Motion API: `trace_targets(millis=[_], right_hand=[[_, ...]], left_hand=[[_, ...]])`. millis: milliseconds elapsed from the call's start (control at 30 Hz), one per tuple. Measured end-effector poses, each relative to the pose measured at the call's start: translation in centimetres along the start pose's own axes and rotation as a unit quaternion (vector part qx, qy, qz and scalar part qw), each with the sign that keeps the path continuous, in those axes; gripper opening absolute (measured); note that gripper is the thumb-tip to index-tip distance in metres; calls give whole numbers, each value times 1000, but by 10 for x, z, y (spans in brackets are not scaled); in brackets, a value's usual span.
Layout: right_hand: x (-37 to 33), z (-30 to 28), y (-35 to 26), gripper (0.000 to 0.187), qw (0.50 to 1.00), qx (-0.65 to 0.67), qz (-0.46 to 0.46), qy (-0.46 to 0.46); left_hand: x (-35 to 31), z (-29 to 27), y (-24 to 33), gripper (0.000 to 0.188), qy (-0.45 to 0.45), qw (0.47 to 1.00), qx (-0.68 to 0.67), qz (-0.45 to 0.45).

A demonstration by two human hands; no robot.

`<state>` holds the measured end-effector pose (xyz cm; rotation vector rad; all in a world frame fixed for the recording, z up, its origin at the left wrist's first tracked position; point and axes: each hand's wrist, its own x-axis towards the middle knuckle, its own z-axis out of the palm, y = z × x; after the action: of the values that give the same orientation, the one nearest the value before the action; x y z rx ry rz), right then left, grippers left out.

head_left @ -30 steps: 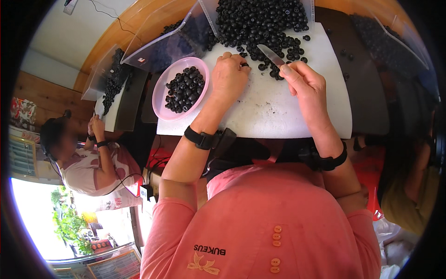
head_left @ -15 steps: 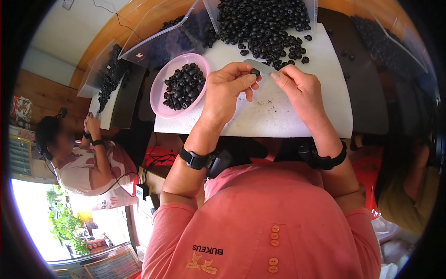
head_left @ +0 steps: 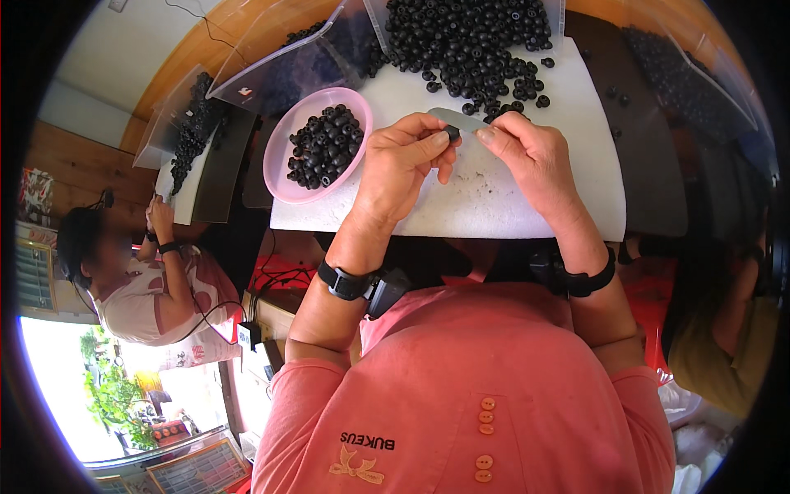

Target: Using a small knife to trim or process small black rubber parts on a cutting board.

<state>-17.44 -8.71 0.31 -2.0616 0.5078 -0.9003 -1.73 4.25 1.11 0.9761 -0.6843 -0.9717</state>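
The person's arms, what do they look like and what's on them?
The left grip and right grip are bare hands, with no gloves. Short coral-pink sleeves cover the upper arms. Near each wrist is a black strap, and a dark, boxy module sits beside the left one.

A small, dark, rounded bead-like piece (head_left: pixel 452 132) sat pinched in the left hand (head_left: pixel 397 163), partly hidden. A grey, round-tipped knife (head_left: pixel 458 120) slanted from the right hand (head_left: pixel 533 158), tip leftward, handle covered, its blade just beside the piece; whether they touched was unclear.
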Motion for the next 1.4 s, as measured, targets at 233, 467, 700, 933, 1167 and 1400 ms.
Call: trace_targets(millis=[233,467,700,933,1167,1400], right_hand=[[0,1,2,33,1000,11,-11,-16],[-1,3,3,32,999,24,-14,-23],[-1,3,2,31,999,40,-10,-27],[-1,3,4,30,997,49,-25,-45],[-1,4,4,29,997,57,-32,-48],[-1,3,3,28,996,66,-29,-47]], left_hand=[[-1,-3,2,8,-12,999,-30,-23],[-4,-3,5,8,-5,999,-33,-35],[-5,-3,8,28,-49,996,-49,-51],[-6,-8,5,33,-68,989,-110,-75],[-8,-7,7,33,-67,988,-110,-81],[-9,-6,6,36,-72,987,-120,-75]])
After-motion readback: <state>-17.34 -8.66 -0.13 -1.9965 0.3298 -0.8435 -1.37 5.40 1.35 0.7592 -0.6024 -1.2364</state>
